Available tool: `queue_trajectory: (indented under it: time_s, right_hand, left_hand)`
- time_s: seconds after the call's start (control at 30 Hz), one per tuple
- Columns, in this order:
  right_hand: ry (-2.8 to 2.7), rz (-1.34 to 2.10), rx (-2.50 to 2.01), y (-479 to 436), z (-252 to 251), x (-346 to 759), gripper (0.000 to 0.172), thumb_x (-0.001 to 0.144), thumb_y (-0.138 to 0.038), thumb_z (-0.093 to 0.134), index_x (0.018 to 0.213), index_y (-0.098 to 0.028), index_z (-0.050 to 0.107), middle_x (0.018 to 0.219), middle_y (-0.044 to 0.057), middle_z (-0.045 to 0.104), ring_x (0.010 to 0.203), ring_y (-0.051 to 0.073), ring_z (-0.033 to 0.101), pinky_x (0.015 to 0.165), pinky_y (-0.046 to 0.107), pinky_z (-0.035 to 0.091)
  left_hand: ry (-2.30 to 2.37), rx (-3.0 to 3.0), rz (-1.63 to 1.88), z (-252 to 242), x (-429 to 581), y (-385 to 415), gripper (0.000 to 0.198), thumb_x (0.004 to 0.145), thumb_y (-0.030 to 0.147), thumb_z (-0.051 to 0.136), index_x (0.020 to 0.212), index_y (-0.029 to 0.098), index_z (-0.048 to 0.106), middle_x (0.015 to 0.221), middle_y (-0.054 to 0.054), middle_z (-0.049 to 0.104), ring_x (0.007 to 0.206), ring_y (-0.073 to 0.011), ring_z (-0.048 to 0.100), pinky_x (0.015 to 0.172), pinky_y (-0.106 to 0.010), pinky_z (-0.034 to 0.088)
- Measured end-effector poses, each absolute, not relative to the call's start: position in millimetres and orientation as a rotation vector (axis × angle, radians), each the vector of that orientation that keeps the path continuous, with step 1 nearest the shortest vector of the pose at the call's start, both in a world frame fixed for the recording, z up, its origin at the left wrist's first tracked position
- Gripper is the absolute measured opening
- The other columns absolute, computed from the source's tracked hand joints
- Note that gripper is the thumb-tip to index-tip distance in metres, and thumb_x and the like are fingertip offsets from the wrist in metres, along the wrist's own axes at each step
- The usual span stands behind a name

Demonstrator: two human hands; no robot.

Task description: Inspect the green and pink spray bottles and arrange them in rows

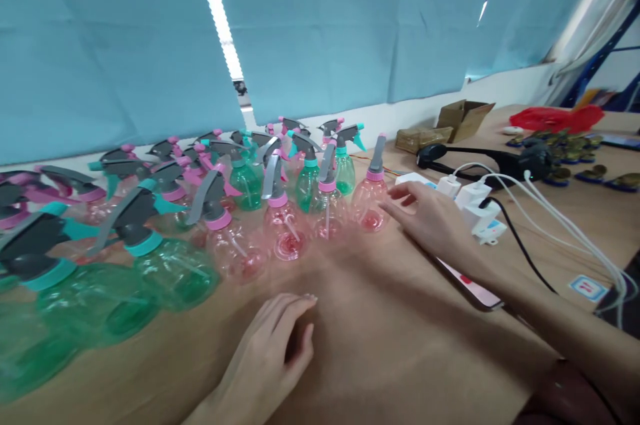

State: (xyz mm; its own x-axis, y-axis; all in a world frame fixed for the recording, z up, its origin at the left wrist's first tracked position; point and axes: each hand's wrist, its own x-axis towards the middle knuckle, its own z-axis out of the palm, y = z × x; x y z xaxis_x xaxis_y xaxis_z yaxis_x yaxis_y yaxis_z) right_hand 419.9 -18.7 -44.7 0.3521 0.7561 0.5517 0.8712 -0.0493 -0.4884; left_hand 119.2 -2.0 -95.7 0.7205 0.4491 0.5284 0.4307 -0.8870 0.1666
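My left hand (273, 351) rests low over the table, its fingers loosely curved and the thumb apart, with nothing in it. At the right end of the front row, my right hand (433, 221) is beside a clear pink spray bottle (371, 203) with a grey trigger head. Its thumb and fingers are apart at the bottle's right side; whether they touch it I cannot tell. More pink spray bottles (287, 228) stand leftward in the row. Green spray bottles (175, 271) with turquoise collars are at the left, and several others crowd behind.
A power strip with white chargers (473, 201) and cables lies right of my right hand, above a phone (470, 281) partly under my forearm. Behind are a black headset-like strap (480, 158), an open cardboard box (463, 119), red plastic (557, 119) and several small gold-coloured items (593, 173).
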Motion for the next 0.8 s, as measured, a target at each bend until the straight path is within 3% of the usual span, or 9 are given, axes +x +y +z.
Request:
queue_trajectory:
  time_s: [0.17, 0.23, 0.47, 0.8]
  right_hand:
    - [-1.42, -0.153, -1.8, 3.3, -58.8, 438.3, 0.073, 0.073, -0.058, 0.069, 0.125, -0.009, 0.052, 0.125, 0.023, 0.059, 0.118, 0.039, 0.053, 0.095, 0.052, 0.043]
    - [-1.451, -0.02, -1.741, 14.2, -63.5, 438.3, 0.08, 0.072, -0.058, 0.069, 0.132, -0.011, 0.045, 0.133, 0.022, 0.054, 0.123, 0.038, 0.051, 0.099, 0.051, 0.042]
    - [-1.488, 0.068, -1.698, 27.0, -66.6, 437.6, 0.066, 0.075, -0.055, 0.066, 0.124, -0.014, 0.049, 0.114, 0.018, 0.063, 0.103, 0.035, 0.061, 0.087, 0.049, 0.047]
    - [-1.509, 0.065, -1.703, -25.4, -72.6, 412.2, 0.059, 0.076, -0.056, 0.067, 0.118, -0.018, 0.05, 0.111, 0.014, 0.063, 0.099, 0.033, 0.062, 0.082, 0.046, 0.05]
  left_hand:
    - [0.743, 2.881, 0.931, -92.8, 121.1, -1.7, 0.026, 0.089, 0.011, 0.046, 0.113, 0.021, 0.052, 0.099, -0.008, 0.069, 0.091, -0.0228, 0.069, 0.078, -0.042, 0.061]
    - [0.755, 2.875, 0.924, -92.0, 121.9, -1.7, 0.026, 0.089, 0.011, 0.046, 0.113, 0.021, 0.052, 0.099, -0.007, 0.069, 0.091, -0.0222, 0.069, 0.078, -0.04, 0.061]
    - [0.76, 2.854, 0.919, -91.2, 122.2, -1.7, 0.026, 0.089, 0.011, 0.046, 0.112, 0.022, 0.051, 0.099, -0.006, 0.069, 0.091, -0.0215, 0.069, 0.08, -0.04, 0.06]
    - [0.959, 2.585, 0.81, -85.1, 115.0, -0.2, 0.02, 0.09, 0.017, 0.047, 0.107, 0.026, 0.054, 0.103, -0.002, 0.07, 0.092, -0.0199, 0.068, 0.082, -0.04, 0.058]
